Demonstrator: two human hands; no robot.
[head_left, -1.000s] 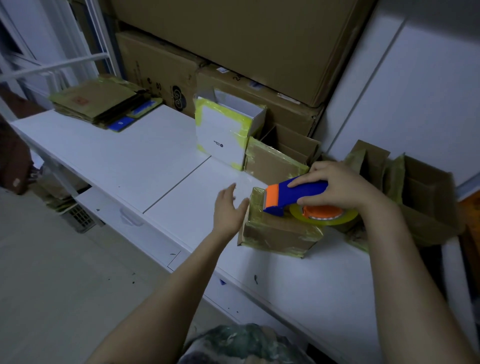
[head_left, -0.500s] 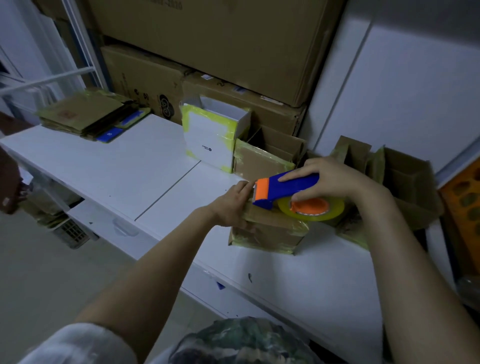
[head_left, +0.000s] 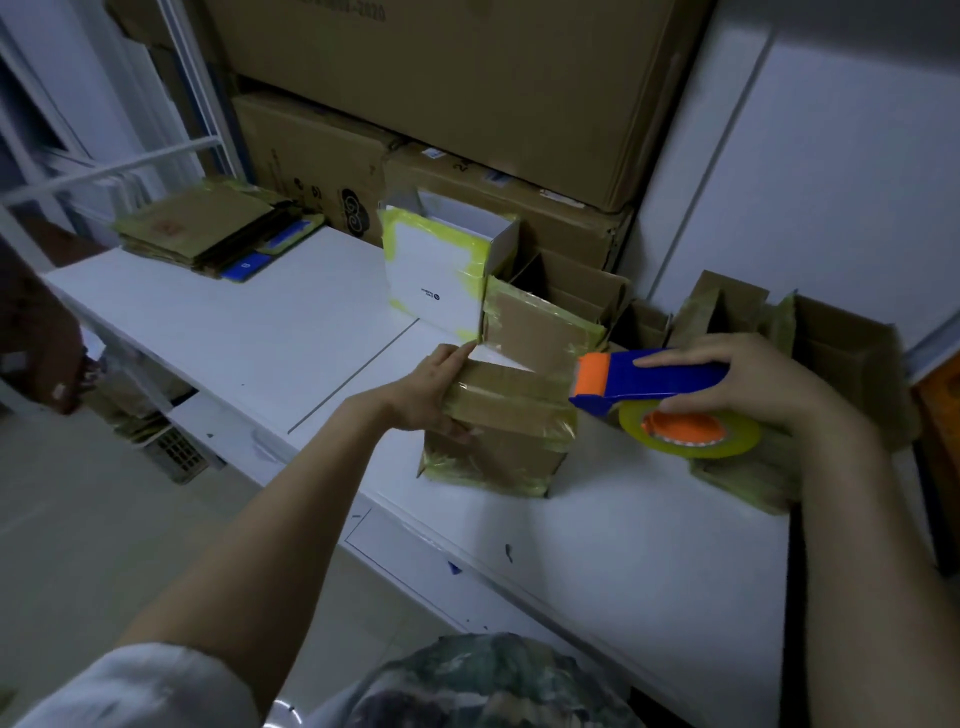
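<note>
The left hand (head_left: 431, 389) is wrapped over the upper left edge of a small brown cardboard box (head_left: 498, 441) sealed in glossy clear tape, with the thumb on the near face, so the box is braced upright on the white table (head_left: 260, 322). The right hand (head_left: 748, 384) is closed around a blue plastic tape dispenser (head_left: 670, 379) with an orange head, held at the box's top right corner. A roll of yellowish clear tape (head_left: 691, 431) is carried beneath it. If the dispenser is pulled away sharply, the light box could be dragged or tipped, or the strip left wrinkled. A second taped brown box (head_left: 535, 332) and a white carton (head_left: 436, 275) edged in yellow tape, just behind, could be knocked
</note>
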